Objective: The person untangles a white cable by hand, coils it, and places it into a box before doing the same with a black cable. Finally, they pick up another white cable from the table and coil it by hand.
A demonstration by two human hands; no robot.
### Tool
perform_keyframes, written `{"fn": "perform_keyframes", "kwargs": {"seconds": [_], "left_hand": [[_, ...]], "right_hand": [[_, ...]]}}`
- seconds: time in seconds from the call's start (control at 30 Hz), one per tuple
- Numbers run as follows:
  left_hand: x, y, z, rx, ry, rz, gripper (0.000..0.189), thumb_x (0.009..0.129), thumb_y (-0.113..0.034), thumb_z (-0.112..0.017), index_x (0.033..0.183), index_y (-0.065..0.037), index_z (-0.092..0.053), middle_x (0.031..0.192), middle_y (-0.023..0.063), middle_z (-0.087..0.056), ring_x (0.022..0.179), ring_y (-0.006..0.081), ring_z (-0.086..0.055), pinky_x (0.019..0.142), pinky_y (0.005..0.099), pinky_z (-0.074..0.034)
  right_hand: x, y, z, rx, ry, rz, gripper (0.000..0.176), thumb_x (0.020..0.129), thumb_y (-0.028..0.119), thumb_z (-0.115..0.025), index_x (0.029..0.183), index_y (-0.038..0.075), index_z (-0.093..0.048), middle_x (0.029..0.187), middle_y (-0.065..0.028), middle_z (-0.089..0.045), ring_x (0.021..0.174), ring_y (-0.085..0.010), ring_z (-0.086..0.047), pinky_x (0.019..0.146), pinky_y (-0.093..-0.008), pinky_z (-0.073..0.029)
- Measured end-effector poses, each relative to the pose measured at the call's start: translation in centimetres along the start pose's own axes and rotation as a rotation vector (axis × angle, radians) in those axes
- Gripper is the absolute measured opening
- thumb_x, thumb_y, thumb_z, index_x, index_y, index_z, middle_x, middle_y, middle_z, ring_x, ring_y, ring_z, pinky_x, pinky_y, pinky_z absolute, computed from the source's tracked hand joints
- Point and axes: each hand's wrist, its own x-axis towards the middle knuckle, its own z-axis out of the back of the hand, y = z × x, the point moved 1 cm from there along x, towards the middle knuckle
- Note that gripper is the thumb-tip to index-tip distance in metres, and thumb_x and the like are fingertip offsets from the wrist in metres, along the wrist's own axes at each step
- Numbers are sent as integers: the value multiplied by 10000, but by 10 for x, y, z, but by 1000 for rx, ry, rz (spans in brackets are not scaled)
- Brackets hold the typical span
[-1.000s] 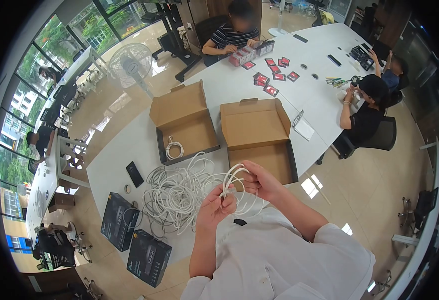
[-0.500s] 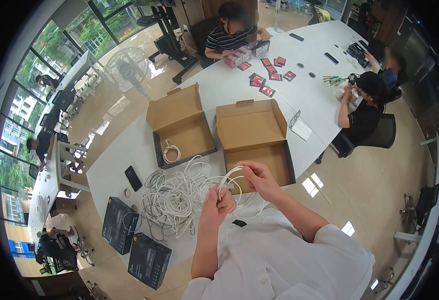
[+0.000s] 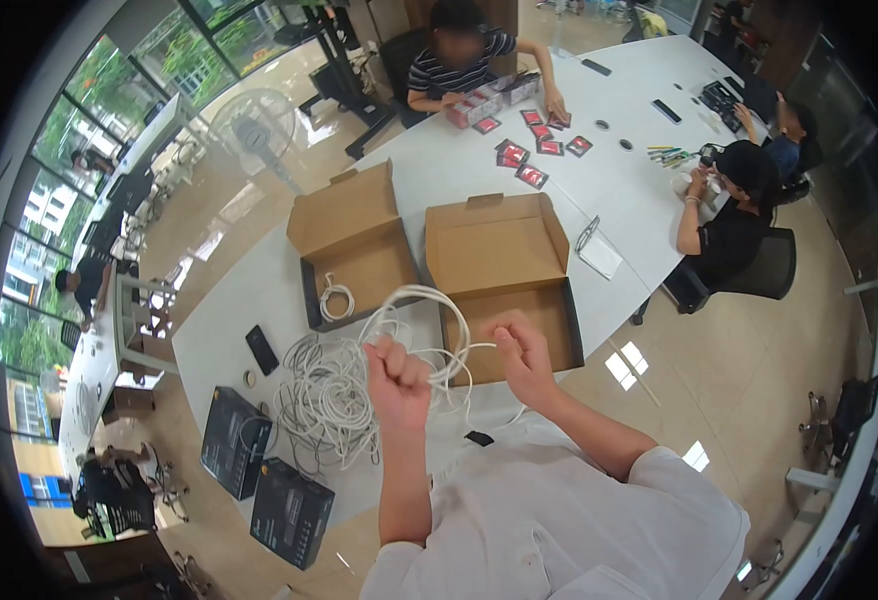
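Observation:
My left hand [image 3: 399,385] is closed in a fist around a loosely looped white cable [image 3: 424,291], raised above the table. A strand of that cable runs across to my right hand [image 3: 523,362], whose thumb and fingers are pinched on it. Beneath and left of my left hand lies a tangled heap of white and grey cable [image 3: 321,405]. Behind my hands stands an open cardboard box [image 3: 499,250], partly covered by the loops and my right hand. Left of it, another open cardboard box [image 3: 347,215] holds a small coiled white cable [image 3: 336,302].
Two black printed boxes [image 3: 234,443] [image 3: 292,512], a phone [image 3: 262,349] and a tape roll [image 3: 250,378] lie at the table's left. Farther back are red packets [image 3: 532,176] and a notepad [image 3: 599,256]. Co-workers sit across [image 3: 459,65] and at the right [image 3: 744,200].
My left hand has moved left and my hands are farther apart. The cable loops have spread open between them. The person across has reached an arm toward the red packets.

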Motion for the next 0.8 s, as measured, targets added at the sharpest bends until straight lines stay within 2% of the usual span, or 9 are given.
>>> {"fn": "perform_keyframes", "kwargs": {"seconds": [0.1,0.2,0.3,0.4,0.5,0.53,0.63,0.67,0.8], "left_hand": [[5,-12,-5,-143,52,-96,309,1016,-350,-334,801,-134,-383,584,-50,-192,476,84,-160,455,258,-167],[6,-15,-8,-254,114,-132,297,1022,-307,-322,801,-118,-380,581,-45,-192,471,84,-159,455,257,-172],[3,-11,-10,-256,126,-155,298,1023,-306,-318,801,-119,-386,581,-45,-190,470,85,-159,461,256,-182],[-1,-6,-9,-237,50,-186,296,1023,-306,-314,807,-119,-389,578,-44,-188,467,86,-161,462,254,-189],[-2,2,-3,-239,-15,-141,293,1024,-311,-312,814,-121,-389,575,-45,-187,465,85,-163,458,252,-191],[-3,5,-2,-231,-21,-118,295,1024,-314,-309,816,-122,-389,575,-45,-187,464,84,-164,456,251,-193],[-5,14,1,-187,-49,-42,305,1025,-330,-303,816,-125,-390,572,-48,-188,460,79,-163,448,245,-197],[-6,16,2,-160,-68,-12,311,1025,-338,-304,814,-127,-391,572,-51,-188,459,76,-160,444,243,-196],[-6,22,7,-65,-98,100,314,1020,-356,-321,814,-131,-397,575,-59,-196,456,64,-158,430,233,-189]], "right_hand": [[-21,-16,4,372,580,-381,299,980,249,-456,1095,15,-603,971,-45,-618,911,-144,-566,768,-278,-444],[-30,-15,-12,527,808,-608,343,987,298,-433,1155,29,-563,1185,-72,-573,1086,-154,-540,828,-289,-445],[-22,-8,-23,932,608,-771,380,989,329,-421,1225,40,-497,1257,-68,-534,1148,-164,-522,887,-315,-443],[-10,-20,-24,1216,388,-830,397,987,314,-432,1271,38,-426,1279,-65,-506,1119,-162,-528,932,-336,-429],[1,-23,-21,1179,313,-712,375,982,306,-446,1243,39,-433,1237,-83,-521,1081,-164,-536,931,-348,-429],[4,-17,-21,1142,215,-723,344,985,292,-442,1213,34,-428,1127,-80,-563,956,-155,-579,888,-333,-451],[9,-20,-19,968,163,-659,294,989,272,-435,1167,40,-458,982,-53,-597,818,-138,-599,803,-308,-479],[10,-17,-17,945,117,-660,237,992,252,-431,1090,50,-506,877,-29,-602,730,-126,-600,729,-284,-488],[15,-20,-3,748,158,-593,221,997,237,-422,1003,54,-547,836,-27,-609,744,-110,-593,719,-272,-486]]}}
